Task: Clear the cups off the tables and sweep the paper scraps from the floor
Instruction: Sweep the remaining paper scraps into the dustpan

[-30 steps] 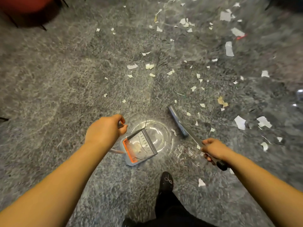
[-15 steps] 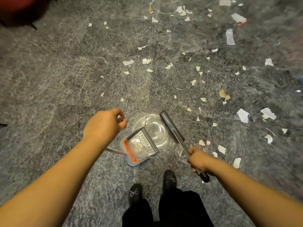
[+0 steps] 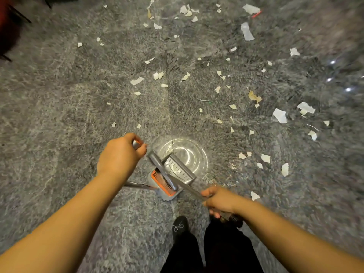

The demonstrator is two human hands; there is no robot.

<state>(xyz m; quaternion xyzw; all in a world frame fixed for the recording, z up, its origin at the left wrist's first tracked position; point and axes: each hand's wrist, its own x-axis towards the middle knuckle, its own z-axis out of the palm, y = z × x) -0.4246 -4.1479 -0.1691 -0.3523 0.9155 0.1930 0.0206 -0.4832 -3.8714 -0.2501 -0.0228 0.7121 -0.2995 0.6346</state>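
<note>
Plainly, left hand [image 3: 120,156] fingers curl round the dustpan [image 3: 173,174] handle; right hand [image 3: 219,200] grips the broom [image 3: 163,171]; no legible writing.

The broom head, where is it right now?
In the head view, the broom head lies low in the centre, across the grey-and-orange dustpan, between the left hand and right hand.

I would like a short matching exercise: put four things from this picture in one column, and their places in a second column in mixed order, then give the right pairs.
1. left hand
2. right hand
3. broom head
4. paper scraps

A. spread over the floor
B. gripping the broom handle
C. lying across the dustpan
D. gripping the dustpan handle

Pairs: 1-D, 2-B, 3-C, 4-A
</note>
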